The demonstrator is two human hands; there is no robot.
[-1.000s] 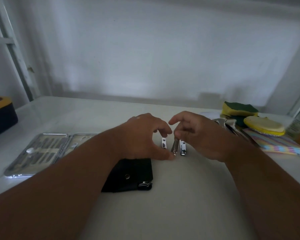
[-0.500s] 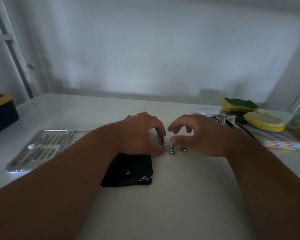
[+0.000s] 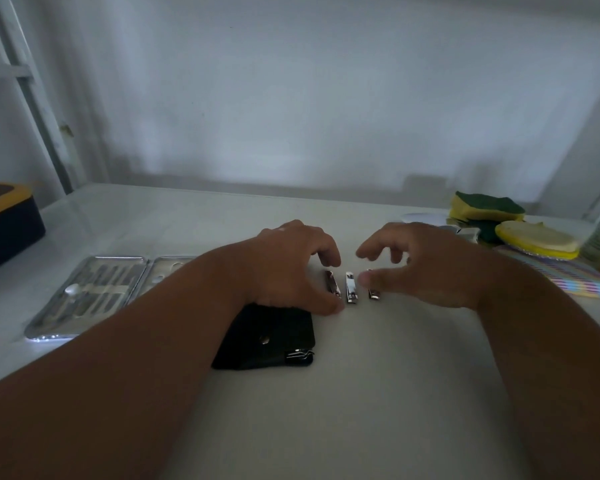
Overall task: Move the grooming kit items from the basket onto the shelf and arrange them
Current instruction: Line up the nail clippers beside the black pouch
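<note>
- Spread apart since a second ago: right hand (image 3: 426,268), fingers loose, off the middle nail clipper (image 3: 351,287).
- Left hand (image 3: 291,268) loosely curled, thumb beside the left clipper (image 3: 332,282).
- Nudge gently, keeping gaps even on the shelf (image 3: 378,393).

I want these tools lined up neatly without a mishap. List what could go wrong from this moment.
1. The three small silver nail clippers lie close together; the left hand, touching the leftmost, might knock its neighbours askew.
2. The right hand hovers over the rightmost clipper, hiding part of it; a blind nudge could slide it.
3. The left forearm crosses the black snap-button pouch and could drag it on pulling back.
</note>
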